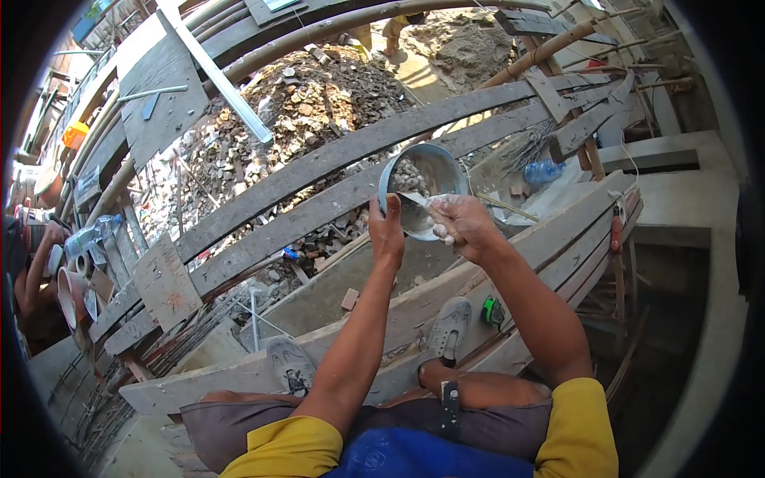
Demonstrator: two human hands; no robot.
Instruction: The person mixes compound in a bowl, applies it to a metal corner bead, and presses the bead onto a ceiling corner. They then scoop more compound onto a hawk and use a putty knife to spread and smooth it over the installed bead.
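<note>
My left hand point(387, 233) grips the near left side of a round grey-blue bowl point(388, 177), thumb up by the rim. The bowl is tilted so its inside faces me. Lumpy whitish paste point(409, 175) clings to its inner left side. My right hand point(464, 227) is closed around the handle of a flat-bladed putty knife point(413, 197), whose blade lies across the near part of the bowl. White paste smears my right fingers, and the handle is mostly hidden in them.
Wooden planks point(550, 239) lie under my shoes, with a green tape measure point(493, 312) by my right foot. Long boards point(319, 149) cross ahead, above rubble point(311, 103). A plastic bottle point(544, 171) lies right. Another person's arm point(36, 279) is at far left; someone's legs point(394, 33) show at top.
</note>
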